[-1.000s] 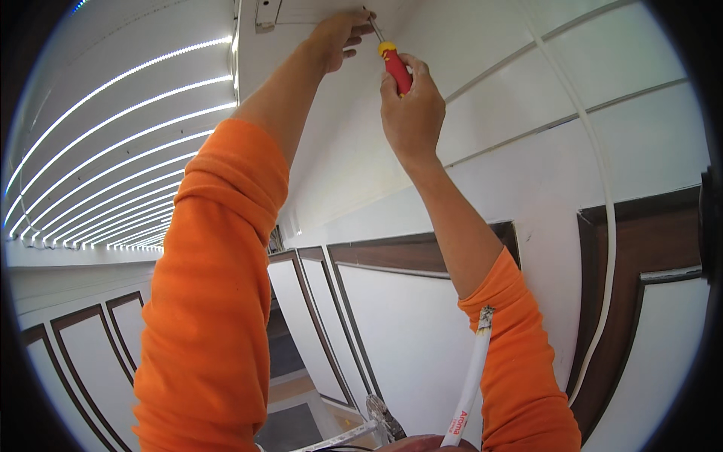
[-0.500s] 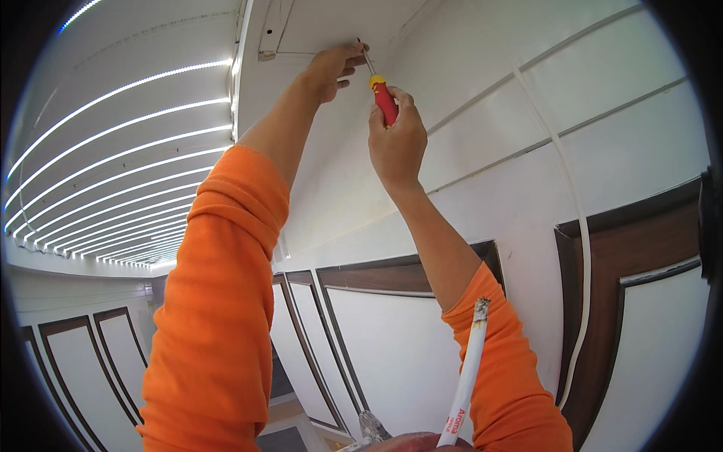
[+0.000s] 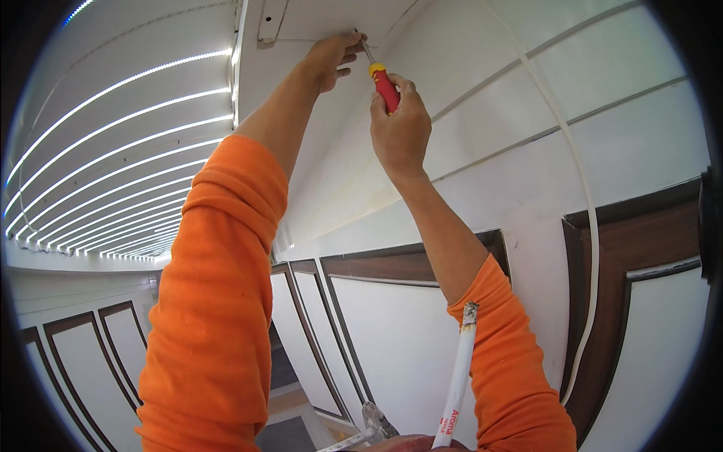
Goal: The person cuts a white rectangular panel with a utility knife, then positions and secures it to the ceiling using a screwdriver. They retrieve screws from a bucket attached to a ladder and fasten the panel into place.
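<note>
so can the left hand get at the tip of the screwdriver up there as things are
Probably yes. The left hand is already raised to the ceiling panel, its fingers right beside the metal tip of the screwdriver that the right hand grips. Nothing lies between them.

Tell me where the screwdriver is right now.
In the head view, top centre: the screwdriver is in the right hand, tip up at the ceiling, beside the left hand's fingers.
</note>
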`<state>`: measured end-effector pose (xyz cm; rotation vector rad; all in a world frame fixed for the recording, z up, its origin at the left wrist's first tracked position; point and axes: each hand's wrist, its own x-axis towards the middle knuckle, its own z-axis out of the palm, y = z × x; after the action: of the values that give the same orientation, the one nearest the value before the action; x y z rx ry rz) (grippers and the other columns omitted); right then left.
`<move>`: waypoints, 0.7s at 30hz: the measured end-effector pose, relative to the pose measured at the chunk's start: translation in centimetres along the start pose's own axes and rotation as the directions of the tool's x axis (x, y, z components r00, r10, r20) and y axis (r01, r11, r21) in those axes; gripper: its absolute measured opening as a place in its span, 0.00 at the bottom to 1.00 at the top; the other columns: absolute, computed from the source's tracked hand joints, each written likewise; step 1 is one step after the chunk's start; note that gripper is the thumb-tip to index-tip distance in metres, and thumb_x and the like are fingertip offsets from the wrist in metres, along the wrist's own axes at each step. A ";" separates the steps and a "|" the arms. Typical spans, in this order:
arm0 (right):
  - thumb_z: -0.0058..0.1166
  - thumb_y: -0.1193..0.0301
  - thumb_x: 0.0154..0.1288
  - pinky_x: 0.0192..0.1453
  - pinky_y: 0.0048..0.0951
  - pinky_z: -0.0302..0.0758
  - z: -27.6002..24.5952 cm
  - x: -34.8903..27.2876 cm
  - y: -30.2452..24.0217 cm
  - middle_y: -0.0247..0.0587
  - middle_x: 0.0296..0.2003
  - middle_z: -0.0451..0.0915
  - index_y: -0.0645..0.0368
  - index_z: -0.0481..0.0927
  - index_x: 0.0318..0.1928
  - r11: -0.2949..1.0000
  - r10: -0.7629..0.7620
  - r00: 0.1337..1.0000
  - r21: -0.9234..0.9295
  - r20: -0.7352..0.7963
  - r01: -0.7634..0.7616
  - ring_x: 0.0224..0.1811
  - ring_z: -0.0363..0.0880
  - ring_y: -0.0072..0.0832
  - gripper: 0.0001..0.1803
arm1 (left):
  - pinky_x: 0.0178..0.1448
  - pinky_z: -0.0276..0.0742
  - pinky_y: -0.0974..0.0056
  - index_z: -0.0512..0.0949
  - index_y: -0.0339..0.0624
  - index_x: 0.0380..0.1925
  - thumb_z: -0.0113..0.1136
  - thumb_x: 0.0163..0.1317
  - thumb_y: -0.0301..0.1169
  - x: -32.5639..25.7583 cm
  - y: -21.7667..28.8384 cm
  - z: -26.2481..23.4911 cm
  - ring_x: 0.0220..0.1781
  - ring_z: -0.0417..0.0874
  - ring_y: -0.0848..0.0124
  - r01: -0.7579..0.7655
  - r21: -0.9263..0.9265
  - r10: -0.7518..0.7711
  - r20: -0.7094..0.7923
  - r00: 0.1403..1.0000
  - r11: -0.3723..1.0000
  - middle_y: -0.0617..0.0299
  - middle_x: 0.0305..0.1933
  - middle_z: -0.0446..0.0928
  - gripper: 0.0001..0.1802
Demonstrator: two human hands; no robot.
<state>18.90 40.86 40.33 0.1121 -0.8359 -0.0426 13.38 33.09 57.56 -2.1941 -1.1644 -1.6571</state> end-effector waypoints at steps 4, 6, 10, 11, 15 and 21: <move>0.60 0.70 0.71 0.47 0.40 0.83 0.5 0.0 -0.1 0.51 0.44 0.82 0.62 0.77 0.59 1.000 0.007 1.000 0.016 -0.013 -0.007 0.44 0.85 0.45 0.19 | 0.75 0.62 0.48 0.85 0.54 0.55 0.54 0.76 0.46 -0.1 0.0 0.0 0.72 0.67 0.62 -0.012 0.020 0.011 0.009 1.000 1.000 0.63 0.65 0.78 0.17; 0.60 0.70 0.71 0.47 0.41 0.83 0.6 -0.1 -0.4 0.51 0.45 0.82 0.62 0.76 0.60 1.000 0.011 1.000 0.010 -0.012 -0.011 0.44 0.86 0.45 0.20 | 0.75 0.62 0.49 0.85 0.55 0.55 0.53 0.77 0.45 0.1 0.1 -0.3 0.72 0.68 0.62 -0.006 0.035 0.006 0.002 1.000 0.999 0.64 0.65 0.78 0.17; 0.60 0.70 0.71 0.43 0.41 0.85 0.9 -0.3 -0.6 0.50 0.45 0.82 0.62 0.76 0.59 0.998 -0.013 0.999 -0.060 -0.036 0.011 0.39 0.87 0.45 0.19 | 0.74 0.64 0.50 0.85 0.55 0.55 0.51 0.78 0.44 -0.3 0.3 0.1 0.71 0.68 0.62 -0.011 0.030 0.010 0.008 1.000 0.999 0.63 0.64 0.79 0.17; 0.60 0.71 0.71 0.41 0.41 0.85 1.0 -0.2 -0.7 0.50 0.45 0.82 0.62 0.76 0.59 0.997 -0.025 0.999 -0.075 -0.043 0.021 0.38 0.87 0.45 0.19 | 0.74 0.64 0.51 0.84 0.55 0.56 0.51 0.78 0.44 -0.3 0.3 0.0 0.71 0.68 0.63 -0.014 0.029 0.014 0.010 1.000 0.999 0.63 0.63 0.79 0.17; 0.60 0.71 0.70 0.36 0.40 0.85 1.4 -0.1 -1.3 0.49 0.43 0.81 0.62 0.76 0.57 0.985 -0.068 0.997 -0.160 -0.047 0.059 0.33 0.86 0.44 0.18 | 0.73 0.68 0.52 0.81 0.48 0.60 0.46 0.81 0.43 -1.6 -0.2 0.1 0.68 0.73 0.63 -0.035 -0.056 0.038 0.054 0.998 0.998 0.59 0.63 0.80 0.20; 0.61 0.68 0.70 0.32 0.34 0.82 1.8 0.2 -0.2 0.48 0.42 0.83 0.61 0.78 0.56 0.999 0.035 0.995 -0.003 -0.097 -0.035 0.32 0.86 0.38 0.18 | 0.74 0.72 0.53 0.74 0.36 0.64 0.41 0.83 0.39 -5.8 -1.2 3.0 0.64 0.78 0.62 0.072 -0.294 -0.011 0.204 0.979 0.953 0.54 0.64 0.79 0.22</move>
<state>17.68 40.52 41.68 0.0940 -0.7409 -0.0061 14.30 32.72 51.02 -2.5917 -1.0692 -1.7656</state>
